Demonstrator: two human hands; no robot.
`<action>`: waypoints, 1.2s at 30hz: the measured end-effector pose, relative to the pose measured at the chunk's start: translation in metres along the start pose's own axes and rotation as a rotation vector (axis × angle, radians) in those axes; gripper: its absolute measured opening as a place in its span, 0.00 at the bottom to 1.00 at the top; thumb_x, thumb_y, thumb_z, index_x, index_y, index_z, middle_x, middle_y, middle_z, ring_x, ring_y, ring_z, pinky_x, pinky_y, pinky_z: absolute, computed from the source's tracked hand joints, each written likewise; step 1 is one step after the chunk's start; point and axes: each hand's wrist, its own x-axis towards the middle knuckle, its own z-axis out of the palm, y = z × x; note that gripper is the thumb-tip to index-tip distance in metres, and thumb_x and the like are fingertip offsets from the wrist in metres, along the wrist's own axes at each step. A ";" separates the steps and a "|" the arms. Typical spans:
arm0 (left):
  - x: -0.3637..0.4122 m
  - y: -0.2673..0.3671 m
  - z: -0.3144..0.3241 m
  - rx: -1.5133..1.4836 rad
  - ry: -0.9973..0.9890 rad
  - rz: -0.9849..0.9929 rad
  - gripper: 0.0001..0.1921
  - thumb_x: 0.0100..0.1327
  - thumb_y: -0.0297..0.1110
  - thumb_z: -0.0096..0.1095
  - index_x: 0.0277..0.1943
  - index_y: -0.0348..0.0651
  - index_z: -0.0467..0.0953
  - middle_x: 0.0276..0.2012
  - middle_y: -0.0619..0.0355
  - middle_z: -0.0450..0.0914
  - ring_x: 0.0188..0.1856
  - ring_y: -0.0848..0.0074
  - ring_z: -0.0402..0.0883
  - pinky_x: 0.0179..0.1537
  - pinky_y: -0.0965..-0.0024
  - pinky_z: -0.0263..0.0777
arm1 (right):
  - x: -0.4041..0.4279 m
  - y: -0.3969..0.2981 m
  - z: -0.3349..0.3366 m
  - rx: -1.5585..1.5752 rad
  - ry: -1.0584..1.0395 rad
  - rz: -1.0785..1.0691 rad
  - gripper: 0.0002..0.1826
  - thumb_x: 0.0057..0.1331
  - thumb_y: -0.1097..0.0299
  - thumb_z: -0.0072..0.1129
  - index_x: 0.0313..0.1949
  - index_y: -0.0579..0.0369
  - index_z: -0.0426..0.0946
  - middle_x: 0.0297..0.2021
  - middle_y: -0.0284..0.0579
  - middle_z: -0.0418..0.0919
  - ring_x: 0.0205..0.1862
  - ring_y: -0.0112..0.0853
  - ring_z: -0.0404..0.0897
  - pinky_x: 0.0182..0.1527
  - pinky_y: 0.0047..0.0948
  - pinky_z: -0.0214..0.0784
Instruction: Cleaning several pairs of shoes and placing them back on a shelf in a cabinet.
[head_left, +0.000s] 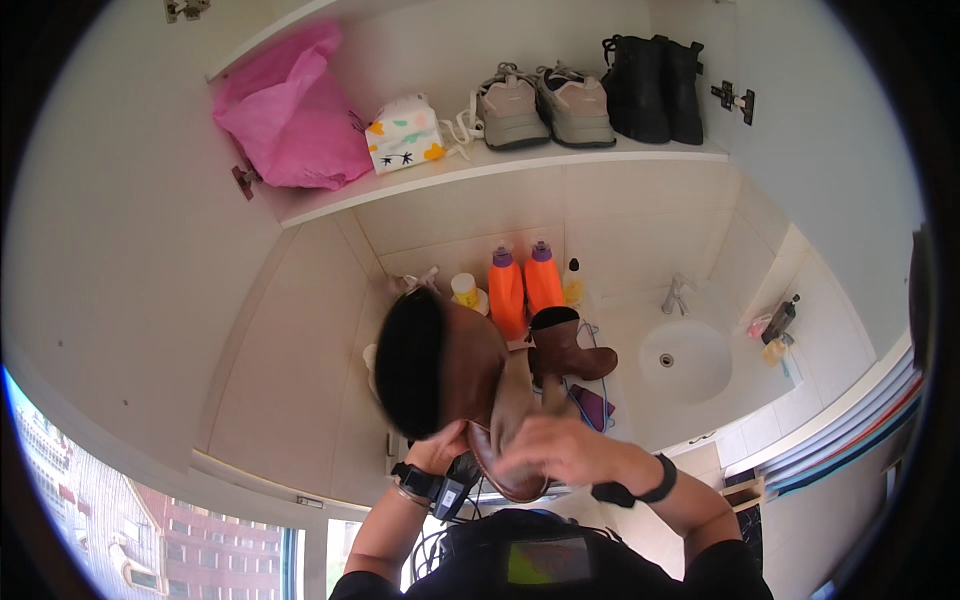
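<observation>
A brown leather boot (472, 360) with a black lining is held up close to me, its opening to the left and its toe towards me. My left hand (439, 448) grips it from below near the sole. Blurred by motion, my right hand (551, 450) is over the toe end with a greyish-brown cloth (511, 405) against the boot; the fingers are curled on the cloth. Beyond, the matching brown boot (566, 346) stands upright on the counter, toe to the right. A purple cloth (592, 405) and a blue wire hanger (609, 424) lie beside it.
Two orange bottles (507, 292), a white-lidded jar (465, 291) and a small bottle (574, 283) stand along the wall. A washbasin (694, 367) with a faucet (675, 294) is at right. The shelf (525, 166) overhead holds a pink bag, grey shoes and black boots, between cabinet doors standing ajar.
</observation>
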 end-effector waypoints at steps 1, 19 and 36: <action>0.000 0.015 0.026 -0.078 -0.107 -0.048 0.43 0.63 0.68 0.42 0.70 0.43 0.56 0.66 0.53 0.67 0.64 0.64 0.69 0.63 0.58 0.66 | -0.006 -0.001 0.002 -0.017 -0.007 -0.044 0.19 0.53 0.80 0.59 0.45 0.48 0.81 0.39 0.36 0.80 0.41 0.34 0.77 0.45 0.31 0.74; 0.009 0.062 0.043 0.019 -0.206 0.150 0.34 0.70 0.59 0.43 0.68 0.40 0.58 0.47 0.40 0.78 0.53 0.54 0.77 0.57 0.55 0.72 | -0.067 0.051 0.038 0.586 0.604 0.765 0.16 0.68 0.73 0.53 0.55 0.57 0.73 0.48 0.41 0.79 0.51 0.31 0.77 0.53 0.31 0.70; 0.004 0.044 0.027 0.451 -0.182 0.317 0.56 0.49 0.66 0.69 0.71 0.38 0.50 0.66 0.51 0.62 0.66 0.64 0.64 0.65 0.61 0.58 | 0.008 0.033 0.032 0.831 0.548 0.605 0.36 0.53 0.67 0.73 0.59 0.63 0.67 0.53 0.46 0.76 0.53 0.31 0.75 0.56 0.31 0.68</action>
